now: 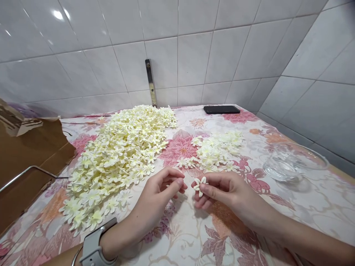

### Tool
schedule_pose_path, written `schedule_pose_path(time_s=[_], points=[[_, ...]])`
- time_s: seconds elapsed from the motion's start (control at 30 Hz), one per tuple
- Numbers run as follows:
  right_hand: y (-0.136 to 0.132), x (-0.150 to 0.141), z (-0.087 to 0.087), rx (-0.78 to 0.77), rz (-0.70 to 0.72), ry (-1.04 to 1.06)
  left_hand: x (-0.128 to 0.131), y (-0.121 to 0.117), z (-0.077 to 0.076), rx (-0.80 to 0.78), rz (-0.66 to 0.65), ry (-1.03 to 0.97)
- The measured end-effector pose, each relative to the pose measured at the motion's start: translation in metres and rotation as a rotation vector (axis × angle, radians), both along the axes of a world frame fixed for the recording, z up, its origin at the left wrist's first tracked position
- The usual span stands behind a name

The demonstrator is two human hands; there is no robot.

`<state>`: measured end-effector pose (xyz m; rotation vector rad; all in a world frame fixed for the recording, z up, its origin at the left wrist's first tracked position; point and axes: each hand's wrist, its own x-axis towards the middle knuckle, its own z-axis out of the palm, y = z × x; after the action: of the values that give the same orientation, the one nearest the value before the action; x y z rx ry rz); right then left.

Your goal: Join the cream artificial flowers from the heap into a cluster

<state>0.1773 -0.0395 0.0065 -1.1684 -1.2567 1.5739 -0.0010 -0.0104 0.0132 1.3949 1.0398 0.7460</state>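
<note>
Between the thumb and fingers of my right hand (222, 190) is a small cream-white flower (200, 186) with narrow petals. My left hand (165, 188) faces it a short gap away, its fingers curled and the thumb close against them. Whatever those fingers hold, if anything, is hidden. A large heap of pale yellow-white flowers (124, 144) spreads behind and left of my left hand. Just beyond my right hand lies a smaller pile of whiter flowers (217, 149).
A floral tablecloth (183, 244) covers the table. At right stands a clear glass bowl (283, 168). A black phone (222, 109) lies near the tiled wall (194, 55), where a metal bracket (150, 83) is fixed. An open cardboard box (36, 151) occupies the left side.
</note>
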Motion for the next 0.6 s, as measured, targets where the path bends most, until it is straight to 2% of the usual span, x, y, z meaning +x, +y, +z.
schedule_pose_path(time_s=[0.23,0.37,0.47,0.53,0.6], points=[[-0.0029,0.0022,-0.0009,0.033,0.015,-0.044,0.0008,0.0003,-0.0011,0.0,-0.055,0.038],[-0.0046,0.0025,-0.0018,0.053,-0.003,-0.099,0.0005,-0.0021,-0.0007,-0.037,-0.159,0.045],[-0.0038,0.0023,-0.0011,0.02,0.009,-0.057,0.0001,-0.003,-0.0036,-0.085,-0.228,-0.012],[-0.003,0.0022,-0.0002,0.022,0.056,-0.031,-0.0001,-0.0024,-0.006,-0.076,-0.215,-0.05],[-0.003,0.0024,0.0,0.088,0.084,-0.09,-0.0004,-0.002,-0.0068,-0.032,-0.135,-0.059]])
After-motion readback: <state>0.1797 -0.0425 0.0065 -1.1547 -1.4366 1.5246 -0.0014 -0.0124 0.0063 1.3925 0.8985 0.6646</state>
